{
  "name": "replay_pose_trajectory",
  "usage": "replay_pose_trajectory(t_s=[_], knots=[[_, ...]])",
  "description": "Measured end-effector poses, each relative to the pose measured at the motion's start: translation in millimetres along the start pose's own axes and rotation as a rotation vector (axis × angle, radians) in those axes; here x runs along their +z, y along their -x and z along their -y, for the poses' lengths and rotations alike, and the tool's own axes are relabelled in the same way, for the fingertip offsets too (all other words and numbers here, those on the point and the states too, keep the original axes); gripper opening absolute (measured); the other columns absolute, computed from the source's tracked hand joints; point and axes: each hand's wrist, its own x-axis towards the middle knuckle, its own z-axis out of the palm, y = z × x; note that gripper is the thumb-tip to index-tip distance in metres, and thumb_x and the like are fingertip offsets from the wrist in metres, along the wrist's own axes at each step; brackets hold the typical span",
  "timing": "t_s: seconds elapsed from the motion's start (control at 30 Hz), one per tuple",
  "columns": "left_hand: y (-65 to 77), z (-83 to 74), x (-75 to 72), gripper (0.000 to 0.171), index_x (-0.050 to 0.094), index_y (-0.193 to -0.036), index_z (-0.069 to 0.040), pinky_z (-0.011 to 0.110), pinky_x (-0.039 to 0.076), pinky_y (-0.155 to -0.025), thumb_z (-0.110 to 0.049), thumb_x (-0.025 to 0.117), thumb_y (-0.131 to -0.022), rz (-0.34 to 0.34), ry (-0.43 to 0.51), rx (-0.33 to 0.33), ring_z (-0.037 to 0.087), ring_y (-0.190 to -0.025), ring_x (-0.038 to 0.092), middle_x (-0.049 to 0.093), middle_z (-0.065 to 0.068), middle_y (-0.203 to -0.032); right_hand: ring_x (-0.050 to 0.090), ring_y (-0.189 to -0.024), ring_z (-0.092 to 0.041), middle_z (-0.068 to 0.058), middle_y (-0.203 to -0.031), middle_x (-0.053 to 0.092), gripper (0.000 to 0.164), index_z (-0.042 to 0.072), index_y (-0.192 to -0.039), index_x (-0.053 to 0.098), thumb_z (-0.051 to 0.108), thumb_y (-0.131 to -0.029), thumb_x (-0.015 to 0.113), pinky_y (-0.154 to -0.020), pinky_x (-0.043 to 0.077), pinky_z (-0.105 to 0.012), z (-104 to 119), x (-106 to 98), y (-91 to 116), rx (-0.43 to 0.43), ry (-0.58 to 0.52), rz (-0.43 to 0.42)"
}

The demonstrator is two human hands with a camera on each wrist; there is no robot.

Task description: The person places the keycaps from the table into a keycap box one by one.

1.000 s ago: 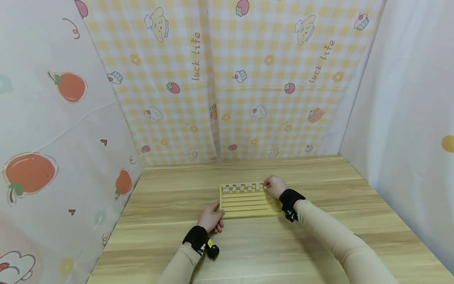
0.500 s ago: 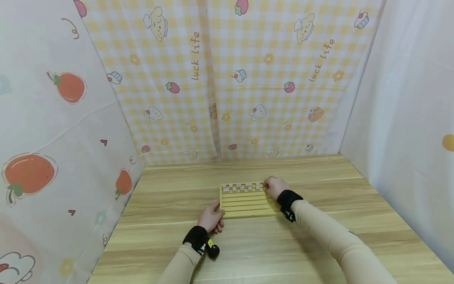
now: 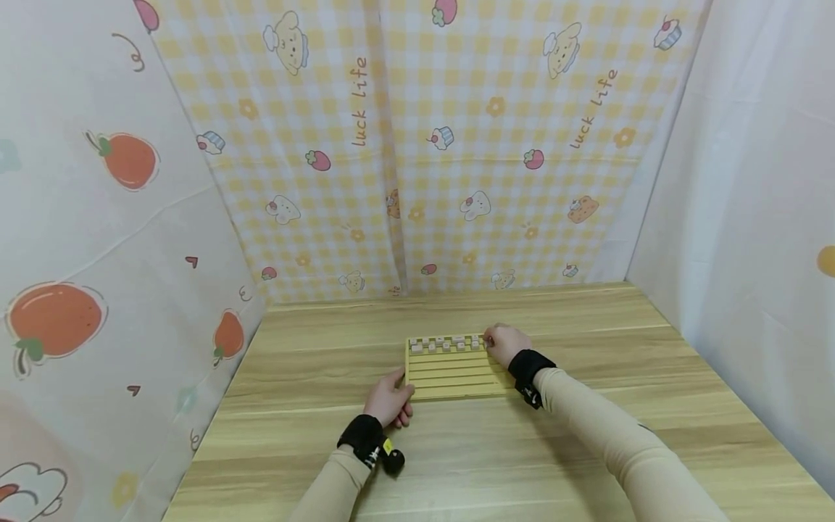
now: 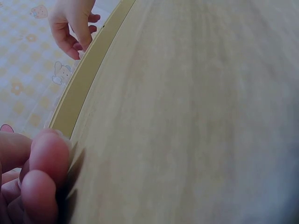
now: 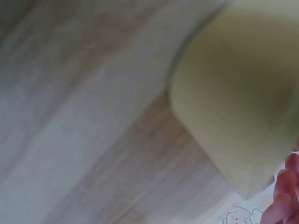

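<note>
A yellow tray (image 3: 450, 374) with long raised ridges lies flat on the table in the head view. Two rows of small pale blocks (image 3: 446, 347), like keycaps, stand along its far edge. My left hand (image 3: 387, 402) grips the tray's near left corner, thumb over the rim; its curled fingers (image 4: 49, 156) show at that corner in the left wrist view. At the far right end of the rows, my right hand (image 3: 509, 346) pinches a small pale block, largely hidden by the fingertips. The right wrist view shows the tray's side (image 5: 233, 93) blurred, with fingers (image 5: 282, 200) at the lower right.
The wooden table (image 3: 313, 341) extends around the tray. Behind it hangs a yellow checked curtain (image 3: 443, 181) with cartoon prints, and pale curtains (image 3: 737, 181) flank both sides. Black camera straps (image 3: 531, 368) circle both wrists.
The right hand has shifted slightly at the rows' right end, and the pale block seen at its fingertips a second ago is now mostly covered. The left hand and tray stay put.
</note>
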Motion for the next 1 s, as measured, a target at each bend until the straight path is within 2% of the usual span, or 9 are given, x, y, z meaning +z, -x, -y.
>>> replay_pose_trajectory(t_s=[0.37,0.53,0.8,1.0], knots=[[-0.3,-1.2,3.7,0.060,0.028,-0.150,0.002,0.028,0.047,-0.036,-0.015,0.054,-0.099,-0.006,-0.007,0.023,0.012,-0.040,0.054,0.060,0.004,-0.055,0.052,-0.067,-0.014,-0.001,-0.083,0.059,0.010,0.009,-0.094,0.072,0.006,-0.087,0.066,-0.060,0.045,-0.030,-8.9,1.4,3.3,-0.008,-0.015,-0.037],[-0.6,-2.3,5.3,0.060,0.028,-0.150,0.003,0.027,0.047,-0.036,-0.015,0.054,-0.099,-0.008,-0.010,0.022,0.011,-0.039,0.054,0.060,0.004,-0.055,0.057,-0.070,-0.018,-0.003,-0.085,0.061,0.011,0.008,-0.097,0.072,0.009,-0.087,0.067,-0.062,0.048,-0.034,-16.1,-0.3,7.0,-0.004,-0.040,-0.052],[1.2,-4.1,4.9,0.060,0.028,-0.150,0.003,0.028,0.047,-0.037,-0.015,0.053,-0.099,-0.007,-0.001,0.018,0.012,-0.040,0.054,0.060,0.004,-0.056,0.061,-0.087,-0.028,-0.015,-0.104,0.063,0.019,0.002,-0.104,0.071,0.009,-0.093,0.057,-0.079,0.051,-0.045,-27.7,-32.4,27.2,0.071,-0.139,0.043],[2.5,-2.2,2.6,0.059,0.028,-0.150,0.003,0.029,0.048,-0.038,-0.015,0.053,-0.099,-0.010,-0.014,0.019,0.013,-0.040,0.054,0.060,0.005,-0.056,0.061,-0.092,-0.033,-0.016,-0.102,0.060,0.018,-0.001,-0.103,0.070,0.012,-0.094,0.060,-0.080,0.051,-0.047,-48.2,-41.9,48.3,0.047,-0.194,0.097]])
